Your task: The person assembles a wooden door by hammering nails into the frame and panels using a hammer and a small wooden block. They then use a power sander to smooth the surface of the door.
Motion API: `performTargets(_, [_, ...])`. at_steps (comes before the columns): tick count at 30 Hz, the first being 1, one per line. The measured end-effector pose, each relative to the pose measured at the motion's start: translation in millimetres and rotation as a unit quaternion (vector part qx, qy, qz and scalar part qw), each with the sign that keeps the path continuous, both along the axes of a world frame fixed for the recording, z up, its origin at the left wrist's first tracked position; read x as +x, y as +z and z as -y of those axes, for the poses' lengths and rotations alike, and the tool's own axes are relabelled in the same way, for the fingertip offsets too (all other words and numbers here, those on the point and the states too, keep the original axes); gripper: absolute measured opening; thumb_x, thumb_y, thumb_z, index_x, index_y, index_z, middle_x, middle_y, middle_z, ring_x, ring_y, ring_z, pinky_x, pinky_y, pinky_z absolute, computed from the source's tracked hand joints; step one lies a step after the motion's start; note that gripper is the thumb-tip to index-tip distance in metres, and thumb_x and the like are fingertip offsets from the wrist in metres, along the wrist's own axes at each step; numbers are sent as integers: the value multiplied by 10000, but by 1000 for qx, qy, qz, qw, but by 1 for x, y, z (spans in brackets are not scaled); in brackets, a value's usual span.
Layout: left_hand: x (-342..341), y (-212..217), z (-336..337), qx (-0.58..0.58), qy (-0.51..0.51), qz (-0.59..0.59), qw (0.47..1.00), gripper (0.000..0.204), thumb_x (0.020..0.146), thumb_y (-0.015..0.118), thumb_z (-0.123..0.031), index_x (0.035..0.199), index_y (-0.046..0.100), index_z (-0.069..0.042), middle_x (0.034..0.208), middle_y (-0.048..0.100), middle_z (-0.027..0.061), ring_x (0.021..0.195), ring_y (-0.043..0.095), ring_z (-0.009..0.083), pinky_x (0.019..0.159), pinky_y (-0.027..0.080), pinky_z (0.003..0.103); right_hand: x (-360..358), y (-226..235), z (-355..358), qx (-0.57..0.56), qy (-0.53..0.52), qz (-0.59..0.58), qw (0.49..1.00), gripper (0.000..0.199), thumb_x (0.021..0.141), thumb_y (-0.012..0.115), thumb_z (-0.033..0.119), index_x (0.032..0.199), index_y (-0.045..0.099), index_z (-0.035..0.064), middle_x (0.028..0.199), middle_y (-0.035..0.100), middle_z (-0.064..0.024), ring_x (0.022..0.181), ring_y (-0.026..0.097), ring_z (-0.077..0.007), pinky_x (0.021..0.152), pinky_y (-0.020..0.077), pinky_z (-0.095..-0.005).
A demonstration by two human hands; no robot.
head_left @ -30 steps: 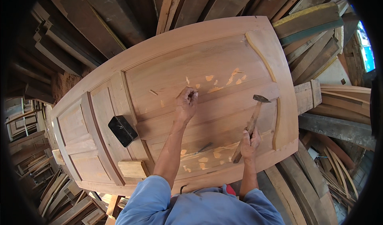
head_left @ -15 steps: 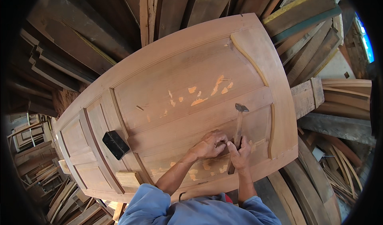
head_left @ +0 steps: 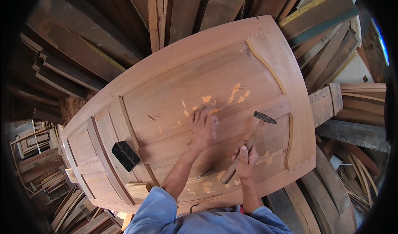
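A large wooden panelled door (head_left: pixel 232 32) lies flat before me, with raised mouldings and scattered orange patches (head_left: pixel 206 98). My left hand (head_left: pixel 204 128) is over its middle, beside those patches, fingers apart and slightly blurred; I see nothing held in it. The fingers of my right hand (head_left: pixel 247 161) wrap around the wooden handle of a hammer (head_left: pixel 253 135). Its dark metal head points away and to the right, and the handle's butt end hangs toward me. A thin dark pointed thing (head_left: pixel 202 176) shows on the near panel, its kind unclear.
A black box-like block (head_left: pixel 125 155) sits on the door's left part. Nearer me lies a small grooved wood piece (head_left: pixel 138 190). A small stick-like piece (head_left: pixel 151 118) rests on the far panel. Stacked boards (head_left: pixel 186 14) and timber offcuts (head_left: pixel 352 130) crowd around the door.
My left hand has left its pinch beside the right hand and moved away from me, its fingers opening. The hammer has tilted, its head swinging right. The view has shifted slightly.
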State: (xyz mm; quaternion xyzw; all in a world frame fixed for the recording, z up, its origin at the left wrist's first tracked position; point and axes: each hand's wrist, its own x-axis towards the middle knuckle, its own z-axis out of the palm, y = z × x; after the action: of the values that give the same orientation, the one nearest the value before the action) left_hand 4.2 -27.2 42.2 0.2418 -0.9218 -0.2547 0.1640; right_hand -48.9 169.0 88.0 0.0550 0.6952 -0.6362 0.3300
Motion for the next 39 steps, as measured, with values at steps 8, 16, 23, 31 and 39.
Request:
performTargets(8, [-12,-48,62,-89,-29,1,996,129,964,605,-106,1068,568,-39,1501,525,188,1441,435,416,1205,297,589,36,-6,43,-87,-23,115,989,307,1097,477,265,1244,539,3,844,586,-55,600,590,-128,542,499,-279])
performTargets(16, [0,-39,66,-46,5,-39,998,166,919,689,-114,1067,623,-79,1464,531,167,1412,431,417,1170,308,584,26,0,6,-64,-62,43,995,302,1077,488,276,1194,576,11,823,587,-48,593,574,-126,538,506,-278])
performTargets(23, [108,12,-44,34,-21,-5,999,195,845,766,-97,1000,660,-153,1460,509,141,1357,416,469,1025,350,615,16,-19,-80,49,27,-92,994,295,1069,510,249,1134,596,-26,833,616,-69,596,592,-156,566,503,-312])
performTargets(31, [186,31,-147,137,11,87,987,143,819,786,-134,926,692,-124,1513,476,162,1365,411,445,1026,332,610,42,24,-92,371,255,-397,800,349,1012,621,159,1285,571,-51,1093,641,-229,936,641,-347,832,524,-459])
performTargets(39, [190,21,-174,127,36,78,988,254,800,816,-149,1042,738,-155,1574,424,183,1392,392,444,1067,312,598,63,21,-91,266,313,-253,876,352,1004,637,143,1308,569,-20,1130,621,-218,1014,630,-361,880,515,-459])
